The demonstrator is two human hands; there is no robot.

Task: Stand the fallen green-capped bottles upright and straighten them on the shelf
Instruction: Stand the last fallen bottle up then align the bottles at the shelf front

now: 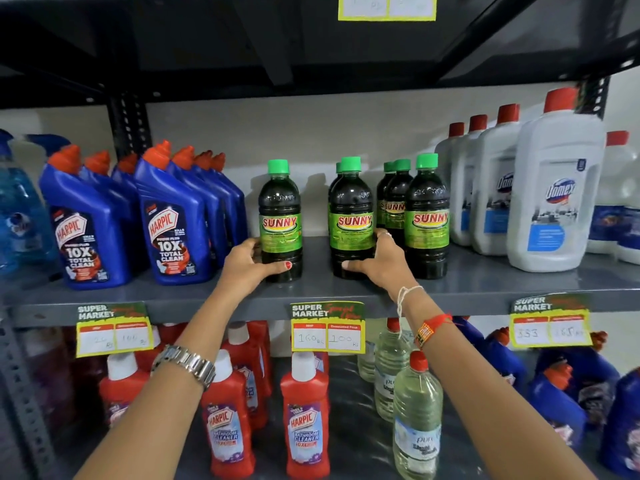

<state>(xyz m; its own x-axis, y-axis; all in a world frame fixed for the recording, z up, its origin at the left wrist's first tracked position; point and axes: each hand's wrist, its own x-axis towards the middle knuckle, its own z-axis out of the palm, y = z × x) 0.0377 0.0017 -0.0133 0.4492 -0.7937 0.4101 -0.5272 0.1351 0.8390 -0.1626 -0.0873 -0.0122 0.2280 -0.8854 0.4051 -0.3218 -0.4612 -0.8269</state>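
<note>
Fingers of both hands are hidden behind bottles. Left hand (251, 263) is wrapped round the base of the left green-capped bottle (280, 220); right hand (379, 261) round the middle green-capped bottle (351, 220). Both stand upright on the grey shelf (485, 285), dark liquid inside. Rear green-capped bottles (394, 202) are partly occluded.

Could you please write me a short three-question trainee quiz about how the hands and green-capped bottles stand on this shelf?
1. True or false: the left hand grips an upright bottle.
2. The right hand holds the bottle at its: A cap, B base, C neck?
3. What stands just left of the green-capped bottles?

Key: 1 true. 2 B. 3 Blue Harpic bottles.
</note>
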